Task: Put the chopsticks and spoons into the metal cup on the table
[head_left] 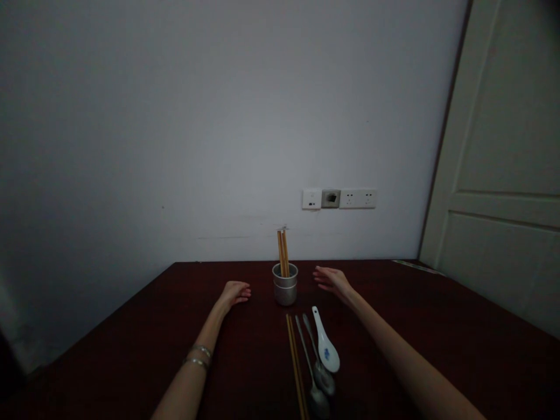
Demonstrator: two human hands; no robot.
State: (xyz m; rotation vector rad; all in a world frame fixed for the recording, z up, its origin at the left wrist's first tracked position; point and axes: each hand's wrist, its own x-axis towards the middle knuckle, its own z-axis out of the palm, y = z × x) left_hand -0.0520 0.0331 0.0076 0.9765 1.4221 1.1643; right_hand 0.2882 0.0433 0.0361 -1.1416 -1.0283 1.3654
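Note:
A grey metal cup (285, 291) stands upright on the dark red table, with several wooden chopsticks (283, 254) leaning in it. To its left, my left hand (236, 291) rests at the table, loosely bent, open and holding nothing. On the cup's other side my right hand (332, 280) is open with fingers stretched toward it, apart from the cup. Nearer me lie a pair of chopsticks (296, 361), a long-handled metal spoon (318, 402), another metal spoon (324, 380) and a white ceramic spoon (327, 350) with a blue pattern, side by side.
The table (245, 361) meets a pale wall (219, 146) at its far edge. Wall sockets (357, 199) and switch plates (311, 199) sit above the table. A panelled door (503, 175) stands at the right.

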